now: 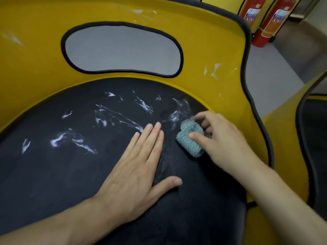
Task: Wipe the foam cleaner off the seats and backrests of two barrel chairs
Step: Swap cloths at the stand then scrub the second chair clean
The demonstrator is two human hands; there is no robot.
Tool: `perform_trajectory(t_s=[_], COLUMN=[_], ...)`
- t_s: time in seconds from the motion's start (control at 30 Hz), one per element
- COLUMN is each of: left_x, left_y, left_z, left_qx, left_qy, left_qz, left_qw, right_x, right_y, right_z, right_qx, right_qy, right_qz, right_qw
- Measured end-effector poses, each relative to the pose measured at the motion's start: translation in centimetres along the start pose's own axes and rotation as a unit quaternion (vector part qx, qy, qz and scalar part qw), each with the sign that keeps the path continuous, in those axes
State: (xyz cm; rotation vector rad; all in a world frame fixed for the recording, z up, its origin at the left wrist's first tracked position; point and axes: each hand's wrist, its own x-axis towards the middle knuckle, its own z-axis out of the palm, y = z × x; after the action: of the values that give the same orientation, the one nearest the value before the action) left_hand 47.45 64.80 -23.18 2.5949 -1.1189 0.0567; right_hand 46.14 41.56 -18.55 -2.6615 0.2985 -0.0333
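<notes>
In the head view, the right hand [223,140] is gripping a small rolled teal cloth [191,138]. Its thumb is lying across the top, its fingers are curling round the far side, and it is pressing the cloth onto the right part of the black seat [53,183]. The left hand [134,175] is lying flat on the seat just left of the cloth, fingers straight, holding nothing.

White foam streaks [74,138] are running across the left and far parts of the seat. More smears are showing on the yellow backrest [35,59], at its top and right.

The seat wipe is likely only partly done. Doing it well probably means sweeping the cloth leftward in overlapping passes, turning it to a fresh face as it loads, and keeping the bracing palm off wet foam.

A second chair [315,121] is edging in at the right. The only containers are two red fire extinguishers [254,20] at the far right, and their contents are not showing.
</notes>
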Motion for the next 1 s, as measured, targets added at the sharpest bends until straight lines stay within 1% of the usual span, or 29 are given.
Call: perform_trajectory(t_s=[0.03,0.07,0.1,0.13,0.2,0.27,0.33,0.4,0.47,0.53,0.63,0.73,0.77,0.9,1.0], left_x=[0.0,0.1,0.1,0.0,0.0,0.0,0.0,0.0,0.0,0.0,0.0,0.0,0.0,0.0,0.0], left_y=[0.0,0.0,0.0,0.0,0.0,0.0,0.0,-0.1,-0.1,-0.1,-0.1,-0.1,-0.1,-0.2,-0.2], left_z=[0.0,0.0,0.1,0.1,0.0,0.0,0.1,0.1,0.0,0.0,0.1,0.1,0.1,0.1,0.1], left_qx=[0.002,0.004,0.006,0.008,0.008,0.005,0.005,0.004,0.001,-0.005,-0.008,-0.010,-0.011,-0.010,-0.010], left_qy=[0.001,0.003,0.002,0.001,-0.001,-0.003,-0.002,-0.002,-0.004,-0.004,-0.002,-0.005,-0.006,-0.006,-0.008], left_qz=[-0.001,0.000,0.001,0.002,-0.001,0.000,0.004,0.007,0.008,0.007,0.009,0.006,0.007,0.008,0.010], left_qw=[1.000,1.000,1.000,1.000,1.000,1.000,1.000,1.000,1.000,1.000,1.000,1.000,1.000,1.000,1.000], right_x=[-0.6,-1.2,-1.9,-2.6,-4.0,-4.9,-5.3,-5.4,-5.7,-6.0,-5.6,-5.1,-5.2,-6.1,-4.9], right_y=[-0.1,-0.3,-0.4,-0.4,-0.1,0.4,0.5,0.3,0.2,0.6,0.9,1.3,1.4,1.5,1.4], right_z=[0.3,0.4,0.5,0.8,1.8,2.3,2.1,1.9,2.0,2.6,3.1,2.8,2.7,3.3,3.9], right_qx=[-0.048,-0.081,-0.099,-0.109,-0.128,-0.159,-0.158,-0.122,-0.087,-0.105,-0.150,-0.163,-0.163,-0.154,-0.160], right_qy=[0.036,0.053,0.042,0.007,-0.069,-0.105,-0.119,-0.097,-0.037,-0.001,-0.030,-0.087,-0.093,-0.060,-0.039], right_qz=[-0.036,-0.072,-0.092,-0.092,-0.068,-0.059,-0.054,-0.053,-0.066,-0.091,-0.090,-0.094,-0.098,-0.070,-0.072], right_qw=[0.998,0.993,0.990,0.990,0.987,0.980,0.979,0.986,0.993,0.990,0.984,0.978,0.977,0.984,0.984])
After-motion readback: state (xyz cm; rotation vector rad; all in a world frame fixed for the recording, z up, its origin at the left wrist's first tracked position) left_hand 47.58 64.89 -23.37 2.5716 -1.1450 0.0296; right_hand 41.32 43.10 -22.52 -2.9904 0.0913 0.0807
